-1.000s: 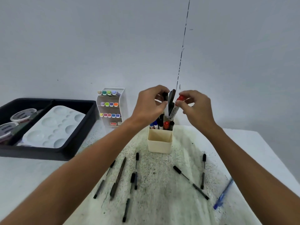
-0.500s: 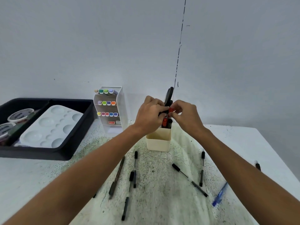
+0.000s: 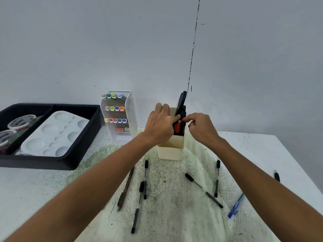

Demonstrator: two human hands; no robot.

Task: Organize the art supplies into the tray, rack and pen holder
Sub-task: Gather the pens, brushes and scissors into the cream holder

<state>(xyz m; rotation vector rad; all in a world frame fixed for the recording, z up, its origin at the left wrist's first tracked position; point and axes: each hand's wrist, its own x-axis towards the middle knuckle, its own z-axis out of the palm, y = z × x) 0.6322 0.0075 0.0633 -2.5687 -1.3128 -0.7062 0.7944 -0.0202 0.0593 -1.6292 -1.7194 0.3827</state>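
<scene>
Pen holder (image 3: 171, 151) — left hand (image 3: 160, 125) and right hand (image 3: 201, 129) over it.

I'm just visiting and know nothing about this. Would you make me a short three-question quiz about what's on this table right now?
1. True or false: the white paint palette lies inside the black plastic tray.
2. Which loose pen on the table differs in colour from the rest? A) blue ballpoint pen B) green C) yellow
3. Fill in: both the left hand and right hand are at the cream square ____.

Key: 1 true; 2 A; 3 pen holder.
</scene>
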